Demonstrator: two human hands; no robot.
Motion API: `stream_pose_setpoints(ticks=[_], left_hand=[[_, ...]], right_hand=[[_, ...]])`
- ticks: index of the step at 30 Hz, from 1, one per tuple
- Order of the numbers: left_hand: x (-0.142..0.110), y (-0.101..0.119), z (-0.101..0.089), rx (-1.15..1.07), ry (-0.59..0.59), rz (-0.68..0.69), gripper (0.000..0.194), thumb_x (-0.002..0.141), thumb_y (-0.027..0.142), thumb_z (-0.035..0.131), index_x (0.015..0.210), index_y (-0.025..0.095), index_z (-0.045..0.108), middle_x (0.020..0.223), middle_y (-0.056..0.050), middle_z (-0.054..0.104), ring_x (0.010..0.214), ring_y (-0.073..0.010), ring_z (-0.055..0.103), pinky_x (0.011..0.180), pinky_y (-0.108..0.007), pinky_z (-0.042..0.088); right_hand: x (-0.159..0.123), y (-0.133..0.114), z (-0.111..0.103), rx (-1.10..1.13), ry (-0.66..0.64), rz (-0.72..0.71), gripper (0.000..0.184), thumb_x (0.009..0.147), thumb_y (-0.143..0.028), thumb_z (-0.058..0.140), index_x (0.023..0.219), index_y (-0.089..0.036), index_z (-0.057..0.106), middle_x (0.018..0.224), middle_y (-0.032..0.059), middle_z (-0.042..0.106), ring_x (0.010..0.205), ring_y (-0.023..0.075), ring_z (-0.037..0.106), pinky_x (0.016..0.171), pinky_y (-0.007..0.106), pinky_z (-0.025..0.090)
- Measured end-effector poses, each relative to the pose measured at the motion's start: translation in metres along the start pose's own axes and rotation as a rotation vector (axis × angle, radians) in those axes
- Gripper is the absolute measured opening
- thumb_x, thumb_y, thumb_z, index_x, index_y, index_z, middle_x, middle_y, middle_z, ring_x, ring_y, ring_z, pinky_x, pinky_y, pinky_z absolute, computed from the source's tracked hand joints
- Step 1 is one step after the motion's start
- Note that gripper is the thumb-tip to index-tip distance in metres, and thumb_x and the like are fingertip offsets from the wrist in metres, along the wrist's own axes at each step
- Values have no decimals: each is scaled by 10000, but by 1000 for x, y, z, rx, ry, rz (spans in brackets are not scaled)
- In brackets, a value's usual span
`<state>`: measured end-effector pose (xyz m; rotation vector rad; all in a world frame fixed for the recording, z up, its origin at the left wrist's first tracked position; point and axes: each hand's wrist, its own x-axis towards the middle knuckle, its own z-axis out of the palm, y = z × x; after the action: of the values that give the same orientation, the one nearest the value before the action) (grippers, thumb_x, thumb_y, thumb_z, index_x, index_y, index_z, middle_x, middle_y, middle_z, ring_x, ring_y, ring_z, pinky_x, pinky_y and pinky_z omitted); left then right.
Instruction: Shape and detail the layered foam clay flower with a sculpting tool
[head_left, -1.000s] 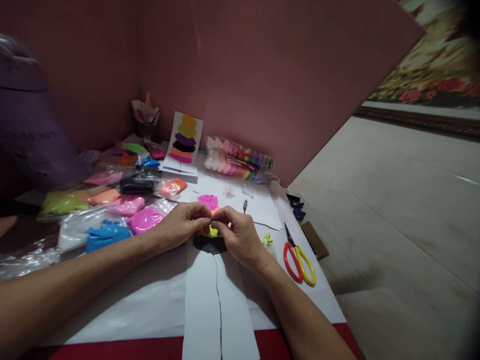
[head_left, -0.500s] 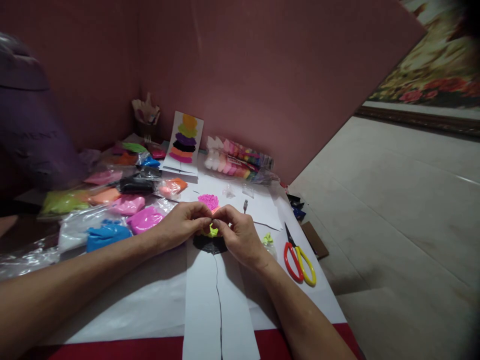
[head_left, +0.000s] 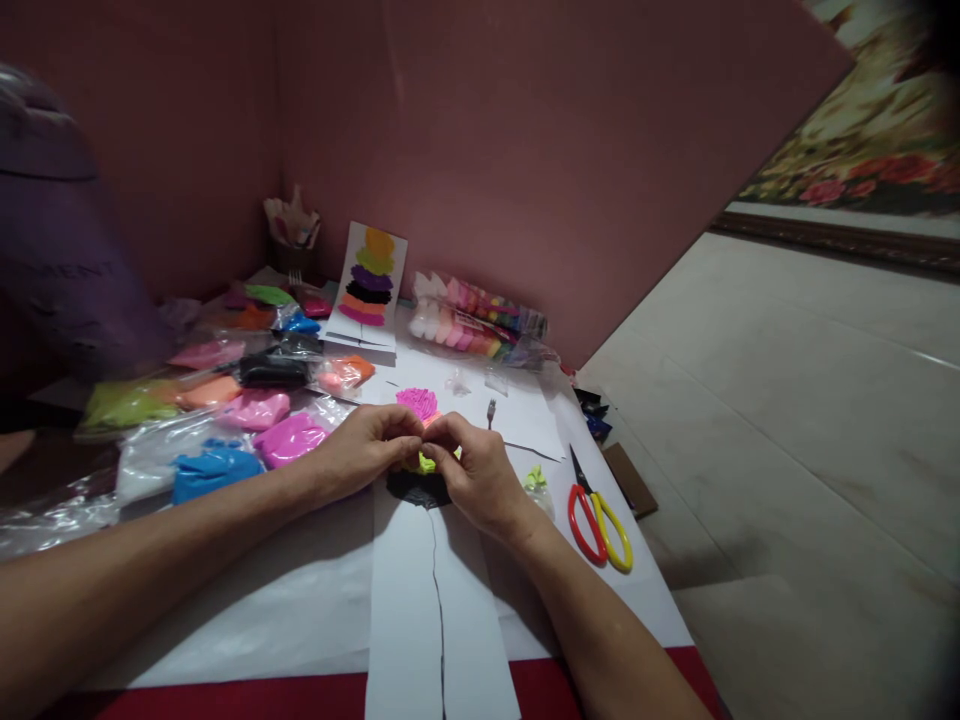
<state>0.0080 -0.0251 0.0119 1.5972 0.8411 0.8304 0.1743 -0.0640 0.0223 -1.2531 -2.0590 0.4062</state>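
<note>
My left hand (head_left: 382, 442) and my right hand (head_left: 474, 467) meet fingertip to fingertip over a white paper sheet (head_left: 409, 610). Both are closed in a pinch, and whatever lies between the fingers is hidden. Just beyond them shows a textured patch of pink clay (head_left: 417, 402), with a sliver of orange partly covered by my fingers. Yellow clay (head_left: 427, 464) peeks out below the fingertips. Nearer to me sits a dark, black-grey patch (head_left: 416, 489), from which a thin black line runs down the sheet.
Bagged clay in several colours, such as blue (head_left: 217, 472) and magenta (head_left: 291, 440), lies on the left. A card with coloured bands (head_left: 366, 285) leans at the back beside clay packs (head_left: 472, 325). Scissors (head_left: 600, 525) and a small yellow clay bag (head_left: 535, 482) lie on the right.
My fingers have shifted very slightly, with the right hand's fingertips a little farther left. Everything else stays where it was.
</note>
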Motion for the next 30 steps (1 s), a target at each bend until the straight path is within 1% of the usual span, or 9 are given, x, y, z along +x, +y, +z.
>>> stream_pose_setpoints(ticks=[5,10,14,25,30], left_hand=[[1,-4,-1,20,-8,12,146,727,305,598,763,165,615,636,-1,643,600,-161,597,561,-266,456],[2,-6,-1,51,-4,22,135,728,288,596,764,161,628,634,-4,646,603,-169,602,573,-277,476],[2,-7,-1,67,-4,26,121,726,276,592,763,168,633,646,-2,650,614,-169,605,589,-277,479],[2,-5,0,97,2,30,118,729,270,582,752,165,629,604,9,619,573,-155,565,526,-252,439],[1,-5,0,104,-1,28,126,726,283,579,747,166,621,612,4,623,592,-164,578,550,-262,448]], right_hand=[[-2,-2,-1,-150,-31,-68,90,851,-130,505,893,-191,556,816,39,658,717,169,611,665,256,439],[-2,-3,-1,-302,-56,-122,84,857,-125,500,895,-185,547,820,55,660,729,183,603,651,262,418],[-2,-3,0,-328,-45,-128,71,868,-143,503,899,-183,552,821,56,666,730,183,604,644,262,412],[-3,-3,1,-383,-43,-106,72,872,-149,510,906,-174,569,832,62,679,732,195,619,626,271,390],[-3,-3,1,-411,-45,-113,69,868,-150,517,902,-163,575,827,65,679,728,202,621,613,276,377]])
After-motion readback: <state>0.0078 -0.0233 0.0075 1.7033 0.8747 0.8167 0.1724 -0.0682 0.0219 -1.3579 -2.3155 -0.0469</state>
